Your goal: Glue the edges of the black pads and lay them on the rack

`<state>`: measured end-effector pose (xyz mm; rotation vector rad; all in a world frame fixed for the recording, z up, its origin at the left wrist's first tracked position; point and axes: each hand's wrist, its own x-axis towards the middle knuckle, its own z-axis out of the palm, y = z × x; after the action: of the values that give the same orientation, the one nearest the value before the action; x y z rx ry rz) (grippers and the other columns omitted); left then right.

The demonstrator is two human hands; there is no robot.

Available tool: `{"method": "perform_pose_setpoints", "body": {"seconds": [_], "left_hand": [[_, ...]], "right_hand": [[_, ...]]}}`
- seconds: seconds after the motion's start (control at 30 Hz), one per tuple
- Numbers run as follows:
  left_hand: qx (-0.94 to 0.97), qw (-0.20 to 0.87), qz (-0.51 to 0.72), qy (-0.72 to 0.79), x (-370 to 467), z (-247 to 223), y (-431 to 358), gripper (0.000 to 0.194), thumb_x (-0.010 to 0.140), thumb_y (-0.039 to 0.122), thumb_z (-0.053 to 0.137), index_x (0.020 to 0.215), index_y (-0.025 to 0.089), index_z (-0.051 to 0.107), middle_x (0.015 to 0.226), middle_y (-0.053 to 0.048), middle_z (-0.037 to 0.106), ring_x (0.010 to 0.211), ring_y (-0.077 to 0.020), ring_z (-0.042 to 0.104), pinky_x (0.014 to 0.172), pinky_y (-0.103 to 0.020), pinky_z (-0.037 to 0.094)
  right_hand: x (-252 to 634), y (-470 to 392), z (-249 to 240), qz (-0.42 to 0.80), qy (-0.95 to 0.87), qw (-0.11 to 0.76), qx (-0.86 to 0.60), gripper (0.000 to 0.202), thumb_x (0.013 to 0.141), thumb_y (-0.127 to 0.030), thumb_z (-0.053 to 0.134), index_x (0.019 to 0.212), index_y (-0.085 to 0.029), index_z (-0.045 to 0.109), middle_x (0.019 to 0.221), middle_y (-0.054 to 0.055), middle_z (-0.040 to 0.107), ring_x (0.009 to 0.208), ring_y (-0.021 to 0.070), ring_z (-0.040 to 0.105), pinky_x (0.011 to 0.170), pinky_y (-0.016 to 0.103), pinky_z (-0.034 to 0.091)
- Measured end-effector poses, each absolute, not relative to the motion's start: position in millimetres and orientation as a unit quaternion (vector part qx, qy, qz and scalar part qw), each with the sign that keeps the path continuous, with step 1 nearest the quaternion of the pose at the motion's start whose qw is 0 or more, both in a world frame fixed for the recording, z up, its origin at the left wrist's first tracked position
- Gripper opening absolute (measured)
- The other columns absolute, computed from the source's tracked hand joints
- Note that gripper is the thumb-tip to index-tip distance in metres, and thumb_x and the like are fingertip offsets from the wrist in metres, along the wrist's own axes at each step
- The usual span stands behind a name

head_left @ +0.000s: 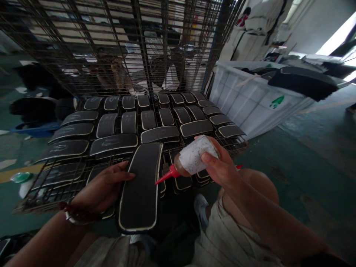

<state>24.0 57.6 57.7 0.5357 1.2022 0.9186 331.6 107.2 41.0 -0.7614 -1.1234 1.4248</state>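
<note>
My left hand [111, 181] grips a long black padded panel [140, 185] by its left side, thumb on top and the other fingers underneath. A pale line runs round most of the panel's edge. In my right hand [219, 159] is a squeeze glue bottle [196, 155] with a whitish wrapped body and a red nozzle [169, 173]. The bottle is tilted down to the left, and its tip is at the panel's right edge. Behind the panel lie rows of similar black panels [160, 133] with pale outlines.
The panels lie on a wire rack [44, 185], with tall wire racks [144, 48] rising behind. A white bin [239, 100] with dark material stands at right. A green-capped container [23, 181] and a blue tub [39, 129] are at left.
</note>
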Motion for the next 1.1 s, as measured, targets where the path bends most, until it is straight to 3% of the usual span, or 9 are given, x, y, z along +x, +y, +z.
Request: {"method": "perform_pose_setpoints", "body": {"seconds": [0.17, 0.3, 0.43, 0.8, 0.93, 1.1], "left_hand": [[0.215, 0.672, 0.426, 0.566, 29.0, 64.4, 61.7, 0.039, 0.075, -0.003, 0.075, 0.111, 0.009, 0.077, 0.088, -0.014, 0.089, 0.063, -0.0284, 0.083, 0.06, -0.039, 0.072], [0.184, 0.651, 0.447, 0.586, 31.9, 68.4, 65.8, 0.046, 0.08, -0.008, 0.066, 0.124, 0.005, 0.075, 0.087, -0.014, 0.088, 0.06, -0.026, 0.082, 0.058, -0.035, 0.071], [0.177, 0.649, 0.454, 0.584, 31.1, 69.9, 68.4, 0.042, 0.089, -0.009, 0.06, 0.126, 0.004, 0.075, 0.088, -0.013, 0.089, 0.064, -0.024, 0.083, 0.064, -0.033, 0.072], [0.1, 0.597, 0.517, 0.606, 31.6, 77.5, 67.5, 0.046, 0.098, -0.009, 0.05, 0.139, -0.001, 0.07, 0.09, -0.012, 0.09, 0.073, -0.0241, 0.087, 0.074, -0.033, 0.074], [0.069, 0.589, 0.536, 0.601, 31.1, 76.0, 70.1, 0.044, 0.103, -0.005, 0.048, 0.144, -0.004, 0.065, 0.09, -0.012, 0.09, 0.075, -0.0239, 0.087, 0.077, -0.033, 0.074], [0.069, 0.583, 0.565, 0.579, 40.3, 63.7, 71.1, 0.051, 0.101, -0.009, 0.049, 0.147, 0.005, 0.066, 0.083, -0.005, 0.088, 0.07, -0.0215, 0.086, 0.079, -0.03, 0.074]], "right_hand": [[336.7, 101.8, 42.2, 0.605, -0.505, 0.523, -0.324, 0.07, 0.07, -0.055, 0.104, 0.128, -0.03, 0.074, 0.116, 0.009, 0.078, 0.11, 0.0349, 0.073, 0.096, 0.051, 0.062], [340.6, 96.6, 41.7, 0.618, -0.534, 0.502, -0.283, 0.067, 0.08, -0.052, 0.099, 0.137, -0.032, 0.07, 0.119, 0.011, 0.08, 0.111, 0.0359, 0.077, 0.097, 0.052, 0.062], [342.7, 92.3, 42.2, 0.616, -0.555, 0.503, -0.244, 0.062, 0.087, -0.049, 0.095, 0.141, -0.032, 0.068, 0.127, 0.012, 0.08, 0.115, 0.0359, 0.078, 0.098, 0.052, 0.062], [343.9, 92.2, 39.2, 0.593, -0.546, 0.522, -0.278, 0.069, 0.08, -0.053, 0.098, 0.139, -0.031, 0.07, 0.123, 0.014, 0.08, 0.115, 0.0396, 0.077, 0.093, 0.053, 0.063], [336.6, 92.3, 34.6, 0.603, -0.525, 0.529, -0.284, 0.068, 0.079, -0.052, 0.099, 0.137, -0.03, 0.071, 0.119, 0.011, 0.08, 0.111, 0.0353, 0.077, 0.092, 0.048, 0.064], [316.5, 99.7, 20.8, 0.739, -0.35, 0.484, -0.311, 0.05, 0.077, -0.056, 0.101, 0.107, -0.024, 0.075, 0.094, 0.004, 0.078, 0.088, 0.023, 0.076, 0.079, 0.035, 0.064]]}}
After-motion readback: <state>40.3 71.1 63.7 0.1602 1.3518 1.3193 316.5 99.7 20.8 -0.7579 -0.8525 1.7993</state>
